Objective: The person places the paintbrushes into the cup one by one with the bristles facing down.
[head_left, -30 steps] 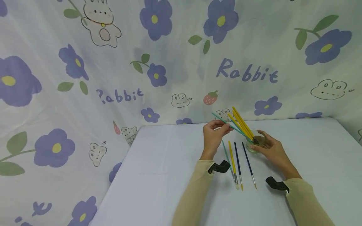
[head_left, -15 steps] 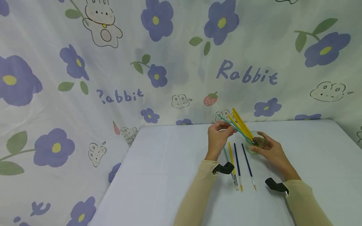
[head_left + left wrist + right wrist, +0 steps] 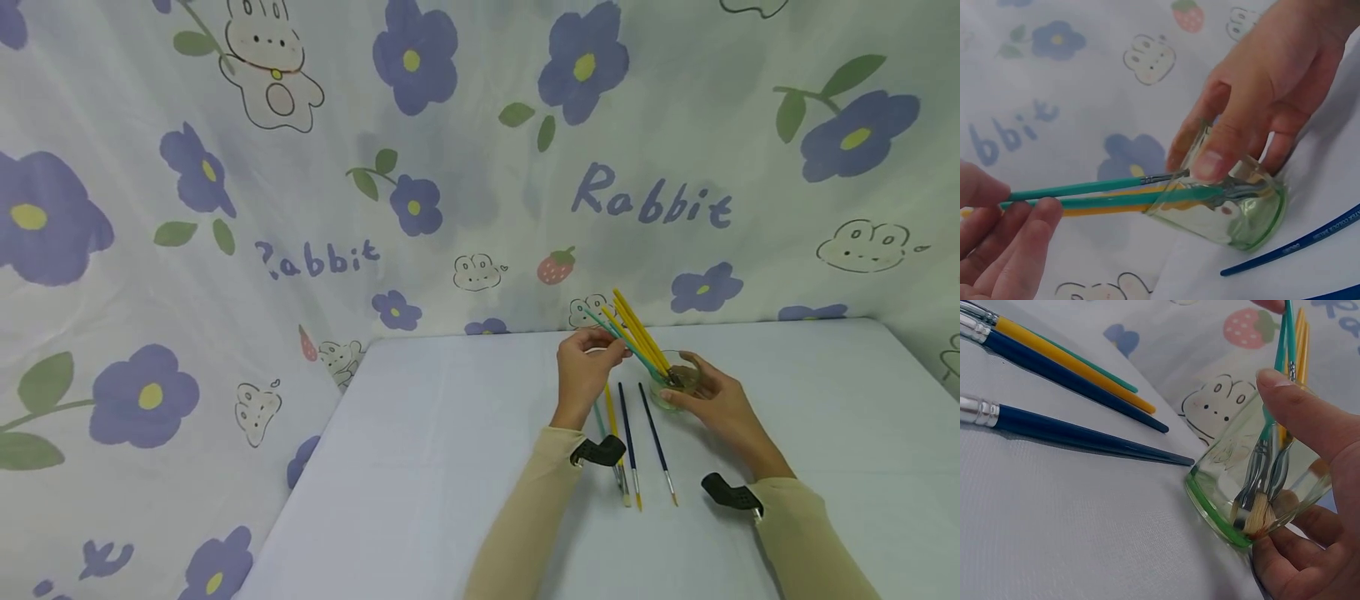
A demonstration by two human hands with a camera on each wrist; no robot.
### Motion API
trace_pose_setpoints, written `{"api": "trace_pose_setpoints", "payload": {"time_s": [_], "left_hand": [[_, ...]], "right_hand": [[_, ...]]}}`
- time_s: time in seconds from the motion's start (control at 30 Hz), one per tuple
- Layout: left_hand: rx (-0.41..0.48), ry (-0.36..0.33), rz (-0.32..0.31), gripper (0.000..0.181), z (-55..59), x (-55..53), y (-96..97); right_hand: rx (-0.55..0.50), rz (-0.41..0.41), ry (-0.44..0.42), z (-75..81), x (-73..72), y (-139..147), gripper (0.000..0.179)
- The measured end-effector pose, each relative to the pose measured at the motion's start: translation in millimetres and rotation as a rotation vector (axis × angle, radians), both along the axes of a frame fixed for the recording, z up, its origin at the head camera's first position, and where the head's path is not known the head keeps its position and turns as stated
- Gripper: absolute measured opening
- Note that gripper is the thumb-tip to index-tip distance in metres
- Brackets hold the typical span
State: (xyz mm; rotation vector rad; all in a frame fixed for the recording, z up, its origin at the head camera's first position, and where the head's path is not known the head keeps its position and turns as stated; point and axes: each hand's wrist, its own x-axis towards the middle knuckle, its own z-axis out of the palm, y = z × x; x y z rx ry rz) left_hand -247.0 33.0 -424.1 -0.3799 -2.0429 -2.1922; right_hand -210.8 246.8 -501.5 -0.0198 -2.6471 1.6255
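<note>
My left hand (image 3: 583,379) pinches a teal paintbrush (image 3: 1097,186) between thumb and fingertips. In the left wrist view its metal ferrule reaches the mouth of a clear, green-tinted glass (image 3: 1260,234). My right hand (image 3: 723,400) grips this glass around its side and holds it tilted to the left. Inside the glass stand another teal paintbrush (image 3: 1179,199) and several yellow paintbrushes (image 3: 636,325), bristles down against the bottom. The pinched brush's bristles are hard to make out behind my right thumb (image 3: 1213,162).
On the white table (image 3: 420,467) lie a teal brush (image 3: 1110,376), a yellow brush (image 3: 1079,367) and two dark blue brushes (image 3: 656,433), bristle ends toward me. They are left of the glass, partly under my left wrist. A rabbit-print curtain (image 3: 480,183) hangs behind the table.
My left hand has moved right, toward the glass, carrying the teal paintbrush closer to the other brushes. My right hand and the glass have stayed nearly still.
</note>
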Motion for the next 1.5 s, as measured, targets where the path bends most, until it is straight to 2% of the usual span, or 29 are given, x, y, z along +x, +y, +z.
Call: {"api": "trace_pose_setpoints", "payload": {"time_s": [0.27,0.57,0.7,0.9,1.07,1.33,1.5], "left_hand": [[-0.039,-0.002,-0.003,0.010,-5.3,1.3,-0.7],[-0.049,0.006,-0.036,0.011,-3.9,5.0,-5.0],[-0.054,0.017,-0.045,0.010,-4.0,5.6,-12.9],[-0.069,-0.009,-0.050,0.011,-9.4,2.3,-30.8],[-0.164,-0.045,-0.015,0.010,-18.1,-1.2,-44.4],[-0.406,-0.165,0.010,0.009,-33.6,1.3,-52.2],[-0.541,-0.160,0.050,0.008,-41.5,4.6,-50.7]], "right_hand": [[0.002,0.000,-0.003,-1.7,-1.3,0,0.100],[-0.008,0.003,0.007,-0.9,-0.7,1,0.100],[-0.013,0.010,0.002,-0.2,-1.3,0,0.100],[-0.017,0.021,-0.037,5.6,-0.4,-2,0.102],[-0.028,0.030,-0.048,10.3,1.6,-2,0.101],[-0.050,0.027,-0.030,12.0,3.6,0,0.105],[-0.044,0.003,-0.035,14.4,3.8,-1,0.106]]}}
